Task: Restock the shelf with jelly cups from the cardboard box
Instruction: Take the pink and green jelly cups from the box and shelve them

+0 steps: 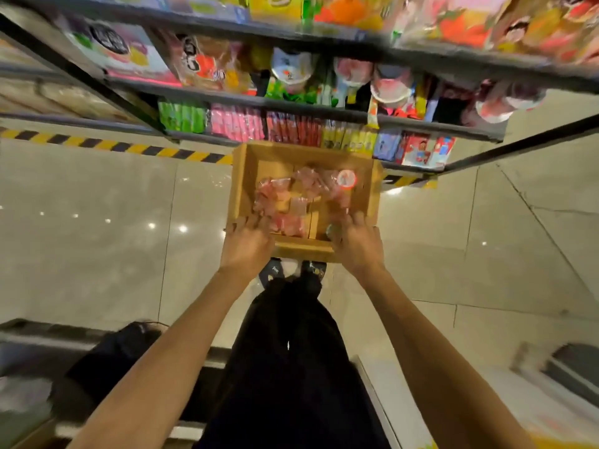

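Jelly cups [278, 202] in the cardboard box [238, 176], likely light and crushable and best held by their rims, are being reached for by the left hand [248, 243] and right hand [355, 244], grips untellable.

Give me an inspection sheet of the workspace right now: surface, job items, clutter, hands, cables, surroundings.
Surface: glossy tiled floor; the cardboard box stands on it before the shelf.
Job's things: box open, pink jelly cups loose inside; lidded cups on the shelf above.
Clutter: dark object at lower left, too blurred to identify.
Hands: left hand and right hand at the box's near rim, fingers reaching in; grip unclear.
Cables: nothing seen.
Surroundings: yellow-black hazard stripe along the shelf base; coloured snack packs fill the shelves.
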